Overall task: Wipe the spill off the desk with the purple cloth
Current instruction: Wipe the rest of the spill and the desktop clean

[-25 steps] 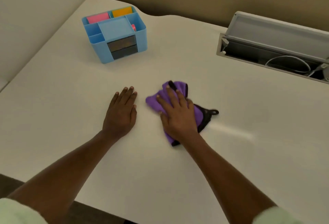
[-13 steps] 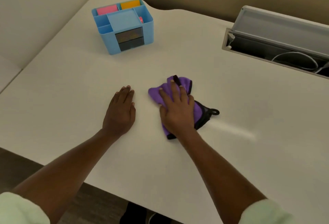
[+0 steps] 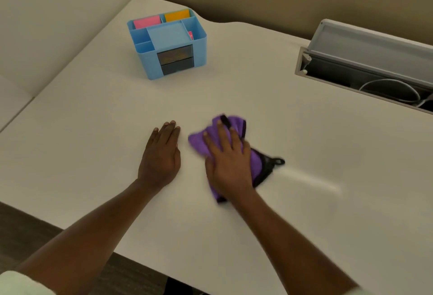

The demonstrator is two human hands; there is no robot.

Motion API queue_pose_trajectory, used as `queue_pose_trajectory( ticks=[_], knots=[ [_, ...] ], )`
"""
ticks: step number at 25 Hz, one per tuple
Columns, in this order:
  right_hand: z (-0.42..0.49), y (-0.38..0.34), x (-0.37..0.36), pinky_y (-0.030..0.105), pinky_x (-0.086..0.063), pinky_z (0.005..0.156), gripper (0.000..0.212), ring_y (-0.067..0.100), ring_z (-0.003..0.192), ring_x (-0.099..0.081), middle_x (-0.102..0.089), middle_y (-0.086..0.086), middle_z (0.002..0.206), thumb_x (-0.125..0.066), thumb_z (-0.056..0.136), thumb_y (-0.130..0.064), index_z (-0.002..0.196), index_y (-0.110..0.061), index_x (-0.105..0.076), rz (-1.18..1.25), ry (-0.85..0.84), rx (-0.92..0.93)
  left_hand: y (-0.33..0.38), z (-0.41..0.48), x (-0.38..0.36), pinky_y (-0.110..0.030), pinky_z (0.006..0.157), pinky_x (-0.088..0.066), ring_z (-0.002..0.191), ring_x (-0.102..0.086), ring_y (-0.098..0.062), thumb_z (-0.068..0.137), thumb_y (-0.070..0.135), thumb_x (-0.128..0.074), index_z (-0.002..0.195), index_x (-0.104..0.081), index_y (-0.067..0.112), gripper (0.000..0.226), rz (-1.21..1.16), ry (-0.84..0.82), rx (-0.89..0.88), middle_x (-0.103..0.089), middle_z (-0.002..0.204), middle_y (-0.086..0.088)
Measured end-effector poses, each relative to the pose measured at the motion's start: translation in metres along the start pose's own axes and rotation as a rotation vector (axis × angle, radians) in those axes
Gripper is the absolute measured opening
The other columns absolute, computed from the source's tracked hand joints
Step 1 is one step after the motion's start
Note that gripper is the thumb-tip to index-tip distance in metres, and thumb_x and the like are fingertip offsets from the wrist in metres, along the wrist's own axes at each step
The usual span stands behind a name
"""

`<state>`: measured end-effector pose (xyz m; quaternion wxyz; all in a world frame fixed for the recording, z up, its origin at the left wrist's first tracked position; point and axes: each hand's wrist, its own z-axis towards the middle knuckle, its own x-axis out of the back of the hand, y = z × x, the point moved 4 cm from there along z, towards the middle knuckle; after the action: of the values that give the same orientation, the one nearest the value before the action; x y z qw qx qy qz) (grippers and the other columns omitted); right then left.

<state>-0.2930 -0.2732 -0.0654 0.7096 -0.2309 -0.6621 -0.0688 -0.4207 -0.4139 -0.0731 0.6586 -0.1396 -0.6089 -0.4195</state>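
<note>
The purple cloth [image 3: 199, 143], with a black edge and a black hanging loop at its right, lies bunched on the white desk [image 3: 293, 135] near the middle. My right hand [image 3: 228, 161] presses flat on top of it, fingers spread, covering most of the cloth. My left hand [image 3: 161, 154] rests palm down on the bare desk just to the left, fingers together, holding nothing. A faint shiny streak [image 3: 309, 177] shows on the desk to the right of the cloth. No clear puddle is visible.
A blue desk organiser [image 3: 167, 44] with pink and orange pads stands at the back left. An open grey cable tray [image 3: 365, 72] with white cables is set into the desk at the back right. The desk's front edge runs just below my forearms.
My right hand and the cloth have shifted only slightly on the desk. The camera view has moved, so the organiser and tray sit differently in the frame. My left hand has stayed put.
</note>
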Motion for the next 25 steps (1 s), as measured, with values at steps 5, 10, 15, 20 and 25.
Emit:
queue_pose_trajectory(
  ticks=[5,10,15,20,25],
  knots=[
    [0.002,0.094,0.021,0.053,-0.034,0.110,0.057,0.036,0.149,-0.035,-0.024,0.003,0.170,-0.045,0.095,-0.041,0.151,-0.037,-0.045,-0.061,0.088,-0.055,0.000,0.002,-0.001,-0.050,0.123,-0.030,0.145,-0.044,-0.033,0.093,0.013,-0.034,0.143,-0.050,-0.003,0.055,-0.006,0.024,0.004,-0.048,0.153,-0.021],
    [0.144,0.060,0.031,0.056,-0.020,0.121,0.057,0.037,0.155,-0.019,-0.014,0.005,0.173,-0.042,0.103,-0.041,0.159,-0.033,-0.034,-0.021,0.058,-0.219,-0.001,0.003,-0.002,-0.050,0.122,-0.032,0.143,-0.046,-0.034,0.093,0.013,-0.034,0.141,-0.052,-0.004,0.054,0.004,0.023,-0.011,-0.051,0.151,-0.021],
    [0.016,-0.007,-0.013,0.056,-0.018,0.123,0.062,0.032,0.158,-0.014,-0.006,-0.002,0.174,-0.041,0.100,-0.047,0.160,-0.041,-0.025,0.019,-0.021,0.095,-0.005,0.002,-0.001,-0.048,0.122,-0.030,0.143,-0.046,-0.034,0.092,0.014,-0.032,0.143,-0.051,-0.003,0.056,-0.008,0.016,-0.025,-0.050,0.151,-0.021],
    [0.038,0.078,0.027,0.055,-0.031,0.115,0.058,0.036,0.154,-0.027,-0.019,0.003,0.172,-0.049,0.098,-0.039,0.155,-0.037,-0.041,-0.042,0.070,-0.075,-0.004,0.004,-0.003,-0.047,0.124,-0.027,0.145,-0.044,-0.033,0.093,0.014,-0.033,0.143,-0.050,-0.002,0.056,0.005,-0.003,0.002,-0.049,0.153,-0.020],
    [0.046,0.016,0.009,0.058,-0.018,0.123,0.062,0.035,0.157,-0.016,-0.008,0.004,0.174,-0.042,0.098,-0.040,0.159,-0.037,-0.032,0.023,0.043,-0.147,-0.004,0.003,0.000,-0.051,0.123,-0.028,0.144,-0.045,-0.036,0.091,0.014,-0.035,0.143,-0.050,-0.003,0.057,-0.006,-0.024,-0.012,-0.049,0.152,-0.022]
  ],
)
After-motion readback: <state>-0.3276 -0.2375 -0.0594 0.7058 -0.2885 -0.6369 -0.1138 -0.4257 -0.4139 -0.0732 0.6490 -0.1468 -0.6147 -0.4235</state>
